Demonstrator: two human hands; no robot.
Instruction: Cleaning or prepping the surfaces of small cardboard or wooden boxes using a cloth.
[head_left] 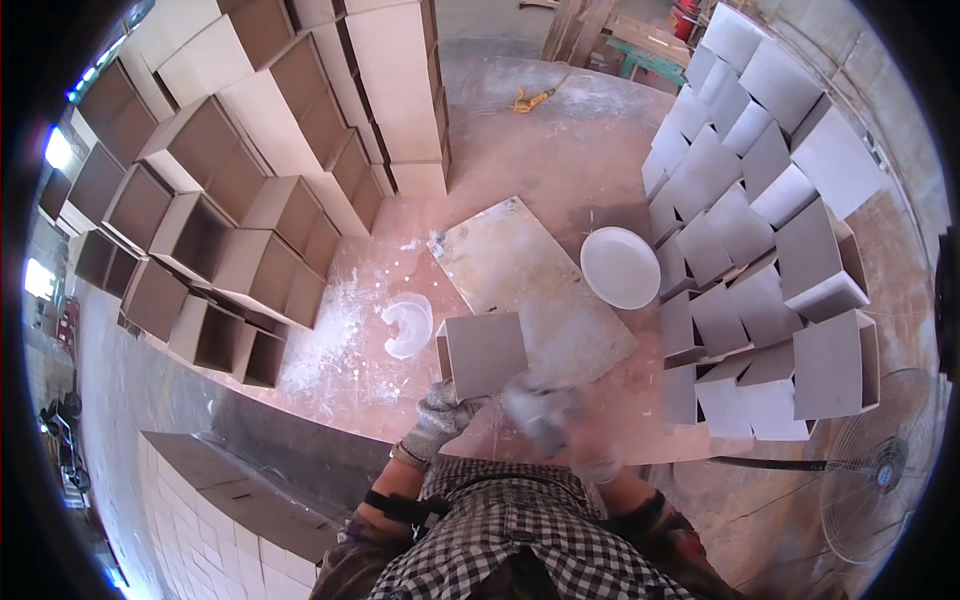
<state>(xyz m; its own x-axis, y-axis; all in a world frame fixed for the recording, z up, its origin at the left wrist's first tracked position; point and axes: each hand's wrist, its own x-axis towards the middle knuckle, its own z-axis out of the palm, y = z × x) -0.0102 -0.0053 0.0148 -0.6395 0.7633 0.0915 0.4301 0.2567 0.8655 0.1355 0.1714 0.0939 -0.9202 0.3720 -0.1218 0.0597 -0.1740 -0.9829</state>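
A grey cardboard box (487, 357), its side turned up, stands at the near edge of the table (500, 170). My left hand (442, 418), in a knitted grey glove, grips its lower left corner. Just below the box's right corner is my right hand (543, 412), also gloved; motion smears its fingers. Beyond the box lies a stained rectangular board (530, 262), which the box partly covers. A round white dish (620, 268) sits at the board's right edge. Left of the box, a white crescent-shaped piece (408, 325) rests among white smears.
Brown open-ended boxes (250, 180) are stacked high at the left. Grey and white boxes (735, 235) fill the right side. A yellow-handled tool (533, 100) lies at the far end. A caged fan (885, 475) stands at lower right, and pale boxes (220, 520) stand at lower left.
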